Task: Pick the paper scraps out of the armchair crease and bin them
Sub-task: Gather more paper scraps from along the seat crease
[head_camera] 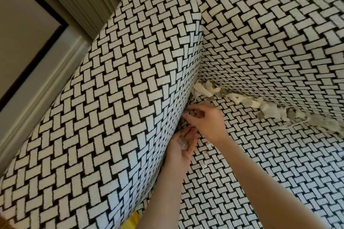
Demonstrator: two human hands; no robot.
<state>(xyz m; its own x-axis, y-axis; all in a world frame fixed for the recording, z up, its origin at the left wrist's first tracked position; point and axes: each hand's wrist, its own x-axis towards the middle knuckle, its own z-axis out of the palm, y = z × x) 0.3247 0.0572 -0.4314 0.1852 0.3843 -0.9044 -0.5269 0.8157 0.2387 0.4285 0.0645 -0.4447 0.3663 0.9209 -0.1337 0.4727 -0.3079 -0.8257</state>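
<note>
Head view: the right hand (206, 121) reaches from the near right to the side crease by the armrest (111, 108), wrist bent, fingertips drawn together; I cannot tell whether they grip anything. The left hand (183, 147) lies palm-up just nearer, fingers cupped round small round pieces (182, 143). Paper scraps (264, 107) line the armchair (260, 33) back crease, far right.
</note>
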